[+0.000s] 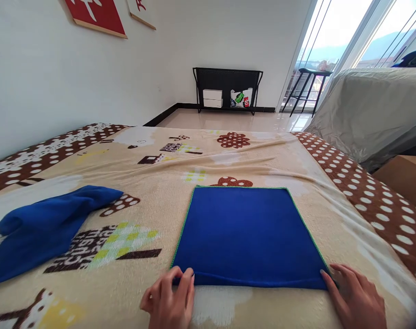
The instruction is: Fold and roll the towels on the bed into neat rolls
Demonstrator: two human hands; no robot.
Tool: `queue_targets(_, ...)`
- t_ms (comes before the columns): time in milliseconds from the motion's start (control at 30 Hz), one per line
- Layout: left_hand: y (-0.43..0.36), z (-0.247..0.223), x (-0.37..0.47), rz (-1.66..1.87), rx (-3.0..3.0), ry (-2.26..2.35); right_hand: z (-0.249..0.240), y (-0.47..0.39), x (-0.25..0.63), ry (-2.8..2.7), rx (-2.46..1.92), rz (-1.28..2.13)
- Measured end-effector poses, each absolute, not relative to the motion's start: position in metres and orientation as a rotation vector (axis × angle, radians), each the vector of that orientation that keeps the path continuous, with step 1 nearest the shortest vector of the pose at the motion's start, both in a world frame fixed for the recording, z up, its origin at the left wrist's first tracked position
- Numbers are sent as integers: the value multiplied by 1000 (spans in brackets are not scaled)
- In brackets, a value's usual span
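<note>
A green-edged blue cloth (244, 235) lies spread on the patterned blanket (160, 192). The left hand (172, 294) has its grip pinched on the near left corner, the right hand (357, 294) on the near right. A crumpled blue fabric (53, 224) lies leftward.

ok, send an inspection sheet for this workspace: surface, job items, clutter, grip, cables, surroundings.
Surface: patterned blanket, slightly wrinkled beyond the cloth.
Job items: green-edged blue cloth, spread flat; near edge slightly raised.
Clutter: rumpled blue cloth, on the blanket at left.
Grip: left hand touches the spread cloth's near left corner, right hand its near right; firmness unclear.
Cables: nothing seen on the blanket.
Surroundings: black rack with white boxes by the far wall; black stool by the window; cardboard box at right.
</note>
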State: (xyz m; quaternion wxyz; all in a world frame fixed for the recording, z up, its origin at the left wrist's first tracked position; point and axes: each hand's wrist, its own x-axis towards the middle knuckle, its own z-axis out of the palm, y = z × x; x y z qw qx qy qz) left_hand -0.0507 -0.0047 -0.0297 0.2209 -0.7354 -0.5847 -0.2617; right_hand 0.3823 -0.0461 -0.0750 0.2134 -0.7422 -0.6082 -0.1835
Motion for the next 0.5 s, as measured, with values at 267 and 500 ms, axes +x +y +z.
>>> queue_targets(267,-1,-31,-50,-850,-2429,-1524,-78,-47,380,-1688,-2083,-477)
queue_targets(500,5,-29,-21,-556,-2200,-1720,-68,-50,379,-1590,-1959,-618)
